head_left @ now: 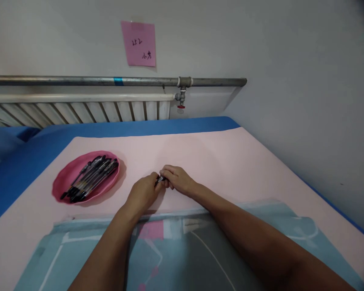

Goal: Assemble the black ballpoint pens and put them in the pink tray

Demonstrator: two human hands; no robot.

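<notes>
My left hand (144, 190) and my right hand (177, 179) meet over the pink table top. Between them shows a short piece of a pen (160, 179), dark with a shiny clear part. Fingers of both hands are closed around it, so most of its length is hidden. To the left of my hands, a pink oval bowl (57, 184) with a wavy rim holds a pile of several pens (92, 177) with clear barrels and black caps.
A blue patterned cloth (87, 232) lies along the near side under my forearms. Behind the table's blue far edge (157, 127) are a white radiator (109, 111), a metal pipe (79, 81) and a red-handled valve (181, 106). A pink note (139, 44) hangs on the wall.
</notes>
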